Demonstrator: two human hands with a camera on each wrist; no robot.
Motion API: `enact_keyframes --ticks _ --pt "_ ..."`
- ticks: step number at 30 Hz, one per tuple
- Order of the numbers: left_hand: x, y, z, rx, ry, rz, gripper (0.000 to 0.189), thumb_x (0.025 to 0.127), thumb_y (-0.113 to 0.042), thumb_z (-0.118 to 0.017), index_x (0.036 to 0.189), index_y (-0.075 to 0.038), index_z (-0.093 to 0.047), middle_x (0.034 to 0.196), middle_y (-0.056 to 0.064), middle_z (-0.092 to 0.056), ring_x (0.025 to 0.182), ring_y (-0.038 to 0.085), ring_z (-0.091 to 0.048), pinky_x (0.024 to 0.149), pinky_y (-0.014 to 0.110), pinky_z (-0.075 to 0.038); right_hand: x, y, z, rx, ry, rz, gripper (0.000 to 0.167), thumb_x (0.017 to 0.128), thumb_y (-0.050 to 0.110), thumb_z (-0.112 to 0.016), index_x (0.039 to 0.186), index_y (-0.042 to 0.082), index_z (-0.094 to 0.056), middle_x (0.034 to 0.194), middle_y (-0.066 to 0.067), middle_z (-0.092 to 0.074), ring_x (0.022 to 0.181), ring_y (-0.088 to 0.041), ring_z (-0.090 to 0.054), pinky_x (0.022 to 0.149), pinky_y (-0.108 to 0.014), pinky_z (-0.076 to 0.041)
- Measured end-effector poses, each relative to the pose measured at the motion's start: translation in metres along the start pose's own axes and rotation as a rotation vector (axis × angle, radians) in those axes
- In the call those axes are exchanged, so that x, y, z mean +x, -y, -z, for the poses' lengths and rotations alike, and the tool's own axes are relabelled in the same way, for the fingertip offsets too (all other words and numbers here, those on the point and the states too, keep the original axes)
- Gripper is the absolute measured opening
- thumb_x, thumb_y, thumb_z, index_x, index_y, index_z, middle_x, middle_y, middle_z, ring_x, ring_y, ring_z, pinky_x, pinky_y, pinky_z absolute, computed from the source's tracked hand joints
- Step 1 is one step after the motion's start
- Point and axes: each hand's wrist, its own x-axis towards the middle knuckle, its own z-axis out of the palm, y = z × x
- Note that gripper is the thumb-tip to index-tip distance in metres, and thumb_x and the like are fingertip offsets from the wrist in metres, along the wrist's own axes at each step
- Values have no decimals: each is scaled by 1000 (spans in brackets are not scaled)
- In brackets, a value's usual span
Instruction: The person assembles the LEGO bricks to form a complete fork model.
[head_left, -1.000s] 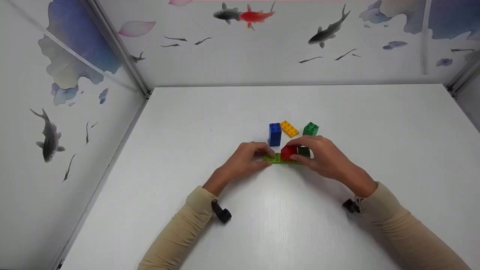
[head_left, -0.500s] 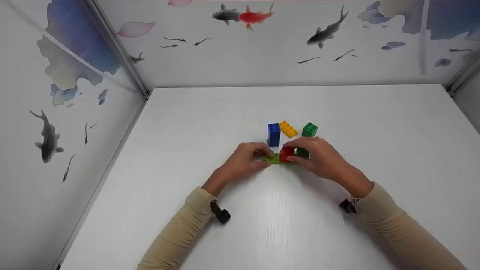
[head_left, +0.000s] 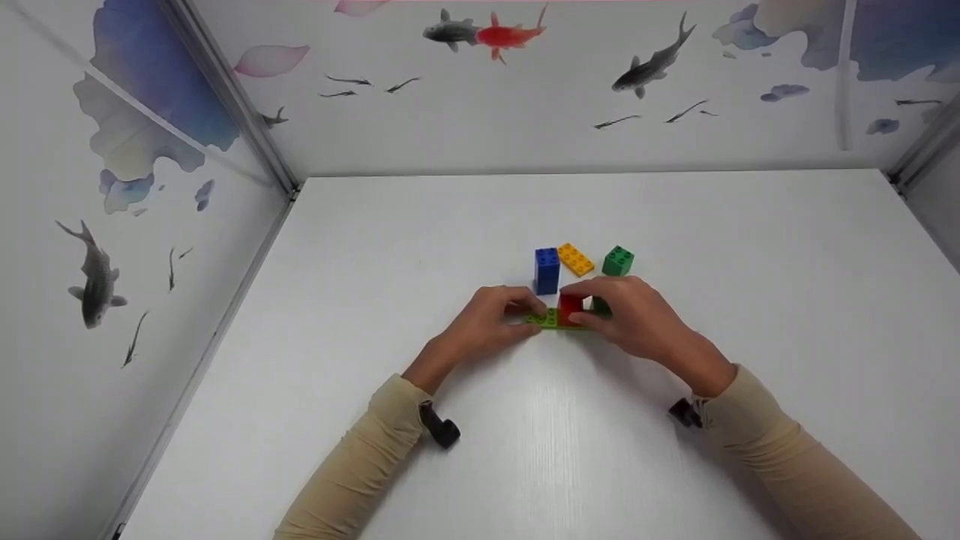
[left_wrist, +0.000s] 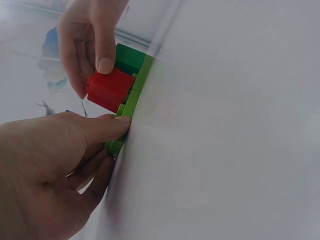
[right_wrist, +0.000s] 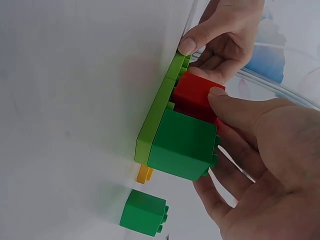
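Note:
My left hand pinches the left end of a lime green building-block strip low on the table; a seam shows along its side in the wrist views. In my right hand, a red block is pinched between thumb and fingers at the middle of the strip. Its underside meets the strip's studs at a slight tilt in the left wrist view. A green block sits on the strip's right end, partly covered by the right hand in the head view.
Behind the strip stand a tall blue block and another green block, with a flat yellow-orange plate between them. The white table ends at printed walls at the back and left.
My right hand and the red block have shifted slightly left along the strip, and the block has turned a little. My left hand keeps its grip on the strip's end.

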Motion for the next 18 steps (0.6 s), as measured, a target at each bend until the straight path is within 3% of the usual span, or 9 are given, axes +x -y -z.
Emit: enact_keyframes --ticks 7,18 --pt "0 -1 0 0 0 -3 21 100 -11 -79 119 -17 -77 120 -6 -76 117 8 -69 110 26 -56 0 1 -1 -7 -2 -38 33 95 18 -86 127 15 -79 116 -4 -82 101 -24 -75 90 -44 -66" --pt "0 -2 0 -11 -11 -20 21 99 -8 -79 119 -13 -77 120 -2 -77 118 12 -71 111 31 -57 1 -1 -4 0 -18 -1 33 94 14 -86 127 13 -81 118 -4 -83 106 -25 -78 95 -47 -66"
